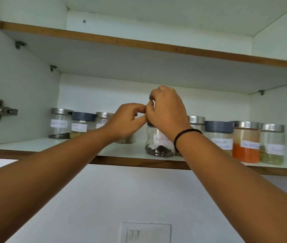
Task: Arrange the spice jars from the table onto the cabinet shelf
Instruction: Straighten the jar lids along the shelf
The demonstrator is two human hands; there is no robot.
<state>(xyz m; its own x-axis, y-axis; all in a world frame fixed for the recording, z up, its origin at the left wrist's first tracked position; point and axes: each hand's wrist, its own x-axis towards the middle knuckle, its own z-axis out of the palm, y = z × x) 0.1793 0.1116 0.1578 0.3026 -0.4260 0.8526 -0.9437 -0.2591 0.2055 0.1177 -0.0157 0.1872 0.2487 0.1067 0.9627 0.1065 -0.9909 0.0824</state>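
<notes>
Cabinet shelf (25,144): right hand (167,111) gripped the dark-spice jar (158,148) by its top, left hand (125,121) grasp unclear; setting it flat, label outward, seemed wise.

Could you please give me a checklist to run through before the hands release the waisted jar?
1. The waisted clear glass jar of dark spice stands upright on the white cabinet shelf: ok.
2. Base back from the front edge: not ok, close to it.
3. Lid tight: cannot tell, the gripping right hand hides it.
4. The left hand grips the jar: cannot tell.
5. Its white paper label faces forward: ok.
6. Apart from the steel-lidded glass jar of orange powder: ok.
</notes>
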